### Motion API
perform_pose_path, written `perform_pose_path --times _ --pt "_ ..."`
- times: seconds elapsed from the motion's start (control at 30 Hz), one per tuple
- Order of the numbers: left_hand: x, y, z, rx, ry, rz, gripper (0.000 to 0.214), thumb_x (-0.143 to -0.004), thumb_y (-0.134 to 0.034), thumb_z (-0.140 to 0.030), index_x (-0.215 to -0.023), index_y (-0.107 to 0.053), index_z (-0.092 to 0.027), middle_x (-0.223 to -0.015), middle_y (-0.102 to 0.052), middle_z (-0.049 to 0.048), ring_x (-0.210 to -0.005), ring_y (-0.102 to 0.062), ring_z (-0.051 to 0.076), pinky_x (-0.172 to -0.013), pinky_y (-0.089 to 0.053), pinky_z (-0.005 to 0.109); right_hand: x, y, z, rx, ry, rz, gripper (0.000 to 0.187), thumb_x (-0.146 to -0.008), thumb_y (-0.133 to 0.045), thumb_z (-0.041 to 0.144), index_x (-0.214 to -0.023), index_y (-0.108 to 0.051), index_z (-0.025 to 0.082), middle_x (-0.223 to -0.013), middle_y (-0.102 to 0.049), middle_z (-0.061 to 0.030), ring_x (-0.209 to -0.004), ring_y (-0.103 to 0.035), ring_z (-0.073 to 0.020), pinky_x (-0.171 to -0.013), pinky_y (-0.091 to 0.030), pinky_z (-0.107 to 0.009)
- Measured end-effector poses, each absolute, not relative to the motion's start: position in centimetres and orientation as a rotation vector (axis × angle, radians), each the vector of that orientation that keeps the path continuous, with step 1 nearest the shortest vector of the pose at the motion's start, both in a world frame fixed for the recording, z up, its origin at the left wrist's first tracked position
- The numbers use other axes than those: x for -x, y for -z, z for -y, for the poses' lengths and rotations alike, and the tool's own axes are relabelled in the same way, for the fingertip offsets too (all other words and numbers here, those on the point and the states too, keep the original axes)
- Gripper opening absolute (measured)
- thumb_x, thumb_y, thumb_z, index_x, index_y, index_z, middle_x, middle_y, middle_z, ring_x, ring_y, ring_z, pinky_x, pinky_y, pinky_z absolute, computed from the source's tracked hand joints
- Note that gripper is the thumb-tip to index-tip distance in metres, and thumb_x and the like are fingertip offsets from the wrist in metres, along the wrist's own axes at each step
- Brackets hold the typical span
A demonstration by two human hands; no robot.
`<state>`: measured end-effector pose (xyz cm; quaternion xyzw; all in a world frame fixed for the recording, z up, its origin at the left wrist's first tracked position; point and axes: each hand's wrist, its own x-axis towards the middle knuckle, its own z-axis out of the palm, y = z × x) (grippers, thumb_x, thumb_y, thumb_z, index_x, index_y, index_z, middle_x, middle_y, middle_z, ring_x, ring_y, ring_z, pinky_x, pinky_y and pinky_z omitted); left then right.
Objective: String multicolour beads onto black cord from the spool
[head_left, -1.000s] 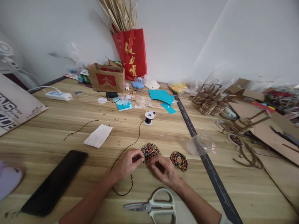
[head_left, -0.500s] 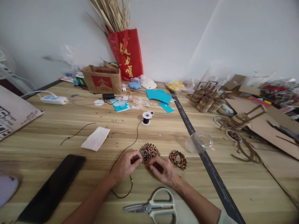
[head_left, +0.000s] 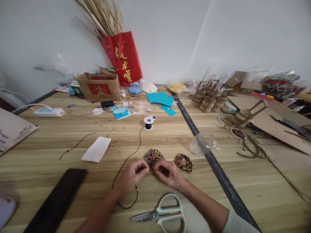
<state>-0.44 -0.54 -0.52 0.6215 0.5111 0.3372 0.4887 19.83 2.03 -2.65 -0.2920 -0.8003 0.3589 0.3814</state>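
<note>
A heap of small multicoloured beads (head_left: 153,157) lies just beyond my fingertips. My left hand (head_left: 133,176) is closed in a pinch at its near left edge. Black cord (head_left: 140,142) runs from a white spool (head_left: 148,123), passes under my left forearm, loops back and goes up into this hand. A small light bead or knot shows on the loop. My right hand (head_left: 170,174) pinches thumb and finger together close to the left fingertips; what they hold is too small to tell. A coiled bead string (head_left: 183,163) lies to the right. Pale-handled scissors (head_left: 161,215) rest nearest me.
A black phone (head_left: 58,197) and a white paper (head_left: 96,149) lie left. A clear plastic container (head_left: 203,144) stands right, by the dark strip (head_left: 213,165). Farther back are a cardboard box (head_left: 98,87), a red bag (head_left: 123,61), blue paper (head_left: 159,98) and small woven baskets (head_left: 209,98).
My right hand has lifted slightly from the heap's near edge, and its fingertips are now close to the left ones. The whole view has shifted a little.
</note>
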Motion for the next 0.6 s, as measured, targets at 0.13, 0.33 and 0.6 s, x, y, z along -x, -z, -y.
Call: perform_pose_path --times 0.13,0.33,0.6 --pt "0.21 0.30 0.60 -1.372 -0.789 -1.145 0.020 -0.078 -0.059 -0.036 -0.074 -0.055 -0.017 -0.062 -0.058 -0.0004 -0.060 -0.055 0.014 -0.061 -0.044 0.025 -19.79 2.88 -2.10 0.745 -0.975 2.019 0.004 -0.084 -0.057 0.017 -0.084 -0.061 0.016 -0.070 -0.059 -0.0001 -0.057 -0.051 -0.0088 -0.051 -0.041 -0.016" --pt "-0.06 0.20 0.63 -1.334 -0.735 -1.150 0.022 -0.076 -0.062 -0.037 -0.074 -0.055 -0.016 -0.062 -0.059 -0.0004 -0.060 -0.056 0.014 -0.061 -0.045 0.025 -19.83 2.74 -2.14 0.747 -1.009 2.018 0.006 -0.085 -0.056 0.019 -0.083 -0.061 0.016 -0.070 -0.060 -0.0007 -0.059 -0.054 -0.0095 -0.052 -0.044 -0.017" --pt "0.01 1.09 0.56 -1.468 -0.721 -1.175 0.018 -0.079 -0.058 -0.033 -0.074 -0.057 -0.016 -0.063 -0.057 -0.0004 -0.061 -0.053 0.014 -0.059 -0.042 0.024 -20.00 2.54 -2.13 0.773 -1.059 2.048 0.009 -0.086 -0.059 0.024 -0.082 -0.062 0.016 -0.068 -0.061 -0.0003 -0.057 -0.055 -0.0094 -0.053 -0.045 -0.017"
